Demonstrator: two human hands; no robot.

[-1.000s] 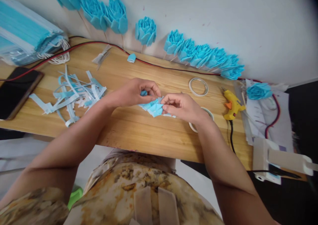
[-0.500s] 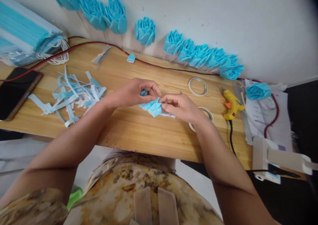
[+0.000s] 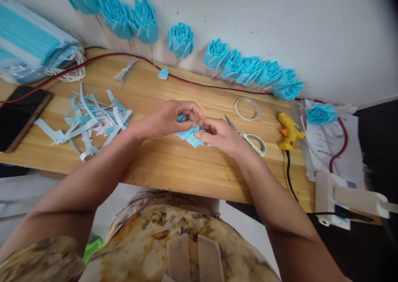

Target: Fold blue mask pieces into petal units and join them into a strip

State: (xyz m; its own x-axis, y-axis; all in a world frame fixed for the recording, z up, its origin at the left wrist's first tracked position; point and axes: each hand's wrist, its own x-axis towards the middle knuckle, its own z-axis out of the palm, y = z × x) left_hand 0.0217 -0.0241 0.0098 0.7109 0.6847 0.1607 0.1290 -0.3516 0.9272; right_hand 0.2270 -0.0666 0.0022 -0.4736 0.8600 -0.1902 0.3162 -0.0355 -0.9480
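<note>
My left hand [image 3: 170,118] and my right hand [image 3: 221,136] meet over the middle of the wooden table [image 3: 174,166]. Both are closed on a folded light-blue piece [image 3: 190,134] that rests on the tabletop between them. My left fingers pinch its upper part, where a small blue roll shows. My right fingers press its right side. White-handled scissors [image 3: 250,137] lie just to the right of my right hand.
Cut blue and white strips [image 3: 90,118] lie at the left, beside a black phone [image 3: 20,114] and a stack of blue masks [image 3: 29,41]. Blue flowers [image 3: 248,68] line the wall. A tape ring [image 3: 247,108], a yellow glue gun [image 3: 289,130] and papers [image 3: 329,145] sit at the right.
My right hand has slid left, closer against my left hand, uncovering the scissors on the table. The blue piece is more hidden between the fingers.
</note>
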